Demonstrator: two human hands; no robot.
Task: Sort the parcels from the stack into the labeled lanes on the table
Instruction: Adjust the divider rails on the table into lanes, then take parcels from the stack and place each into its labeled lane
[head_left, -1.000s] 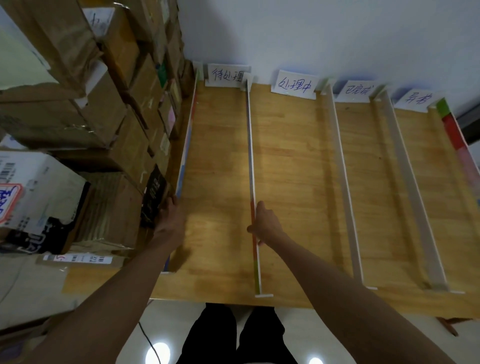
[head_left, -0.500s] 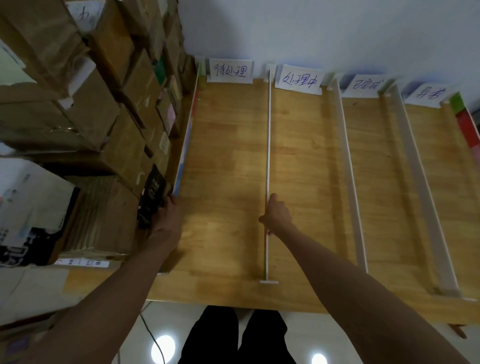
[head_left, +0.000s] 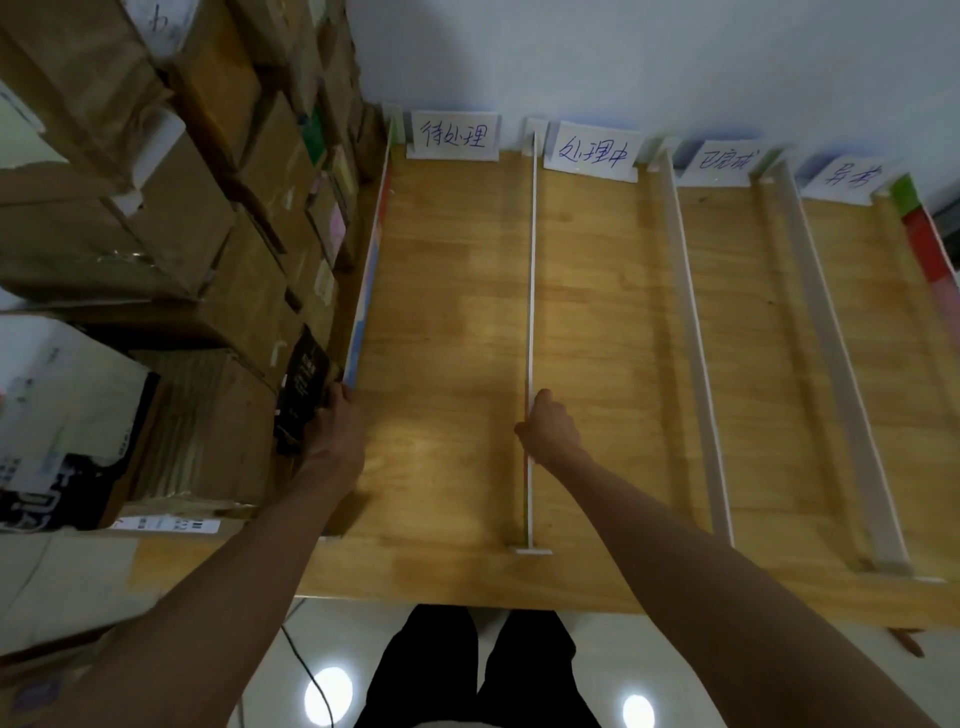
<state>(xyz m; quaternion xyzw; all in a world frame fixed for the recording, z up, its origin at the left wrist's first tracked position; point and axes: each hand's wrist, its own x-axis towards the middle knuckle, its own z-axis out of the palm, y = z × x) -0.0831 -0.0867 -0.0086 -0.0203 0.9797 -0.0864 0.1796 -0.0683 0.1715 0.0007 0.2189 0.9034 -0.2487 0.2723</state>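
Head view shows the left hand (head_left: 332, 434) gripping a dark parcel (head_left: 304, 387) at the stack (head_left: 171, 218) just beside it, long axis upright, nearest lane (head_left: 447, 322) to its right, right hand (head_left: 548, 431) gripping the divider (head_left: 532, 270)

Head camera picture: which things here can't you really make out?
- Left hand fingers: hidden behind the black parcel and side rail.
- Right hand fingers: curled out of sight at the white divider.
- Box stack: cut off by the left edge.
- Parcel's print: too blurred.
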